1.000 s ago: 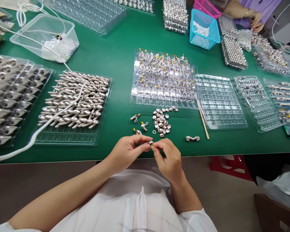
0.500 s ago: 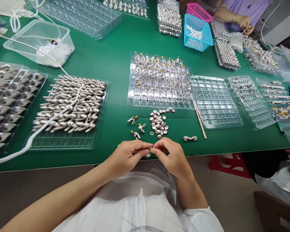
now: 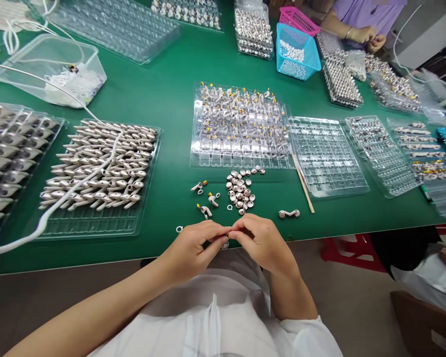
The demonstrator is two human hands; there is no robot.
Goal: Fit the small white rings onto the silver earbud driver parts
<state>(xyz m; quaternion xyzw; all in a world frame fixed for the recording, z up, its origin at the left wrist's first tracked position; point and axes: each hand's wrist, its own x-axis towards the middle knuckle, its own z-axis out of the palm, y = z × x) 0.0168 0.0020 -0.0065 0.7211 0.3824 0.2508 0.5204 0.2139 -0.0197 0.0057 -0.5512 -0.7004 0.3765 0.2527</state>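
My left hand (image 3: pixel 195 245) and my right hand (image 3: pixel 258 240) meet fingertip to fingertip at the near edge of the green table (image 3: pixel 171 84), both pinched on one small earbud part (image 3: pixel 226 243) that is mostly hidden between them. Just beyond the fingers lie a little heap of round silvery caps (image 3: pixel 240 191), three loose white earbud stems (image 3: pixel 204 196) with yellow tips, a small ring (image 3: pixel 179 229) and one joined white piece (image 3: pixel 289 213).
A clear tray of stem parts with yellow tips (image 3: pixel 241 124) sits behind the heap. Left are trays of white shells (image 3: pixel 104 163); right is an empty-celled tray (image 3: pixel 325 153) and a wooden stick (image 3: pixel 302 182). Another person's hands (image 3: pixel 366 37) work at the far right beside a blue basket (image 3: pixel 295 52).
Both hands drew slightly closer together and nearer my body, fingertips now covering the small part. The view shifted a little, so the table contents sit further left.
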